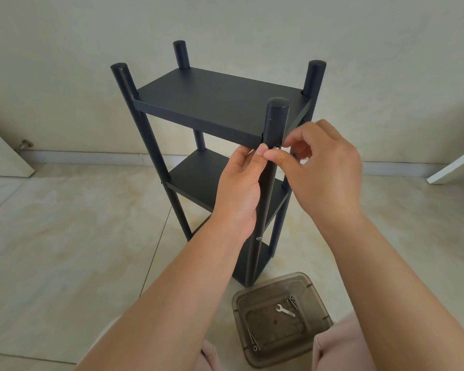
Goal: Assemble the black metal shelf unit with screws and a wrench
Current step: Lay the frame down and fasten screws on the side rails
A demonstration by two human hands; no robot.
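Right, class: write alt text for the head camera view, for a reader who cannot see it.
Two hands, left and right, pinch a small silver screw at the near post of a black metal three-tier shelf unit standing on a beige tiled floor. Below, a brown translucent plastic tray holds a small silver wrench and spare screws.

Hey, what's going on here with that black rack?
A person is putting together a black shelf unit standing on the floor. Both hands work at the near post: the right hand pinches a small silver screw there, and the left hand steadies it. The wrench lies unused in a brown plastic tray nearby.
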